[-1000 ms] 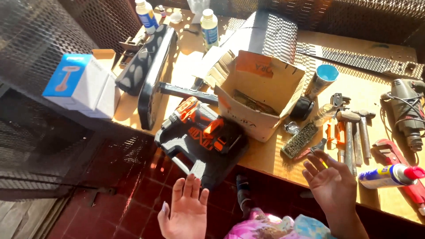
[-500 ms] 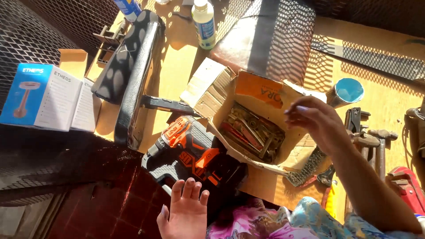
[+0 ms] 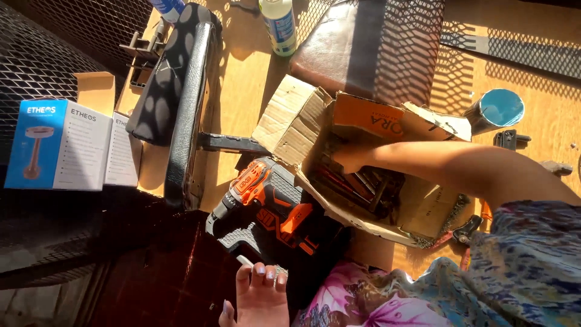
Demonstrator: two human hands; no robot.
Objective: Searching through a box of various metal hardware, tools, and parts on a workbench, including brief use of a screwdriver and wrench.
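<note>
My right hand (image 3: 350, 158) reaches into an open cardboard box (image 3: 290, 121) on the wooden table, its fingers down among dark metal tools (image 3: 369, 188) inside and mostly hidden, so what it grips does not show. My forearm crosses the box from the right. My left hand (image 3: 260, 293) rests flat at the bottom edge, fingers spread and holding nothing, just below an orange and black cordless drill (image 3: 266, 200) that lies next to the box.
A black padded armrest (image 3: 175, 91) lies left of the box, and a blue and white carton (image 3: 66, 145) further left. A brown cushion (image 3: 369, 42), a white bottle (image 3: 279, 24) and a blue cup (image 3: 499, 110) sit behind. Black mesh (image 3: 36, 54) borders the left.
My right hand has moved from the table's right side, over the box's rim, and down into the box. The left hand has stayed near the drill. The view has shifted closer.
</note>
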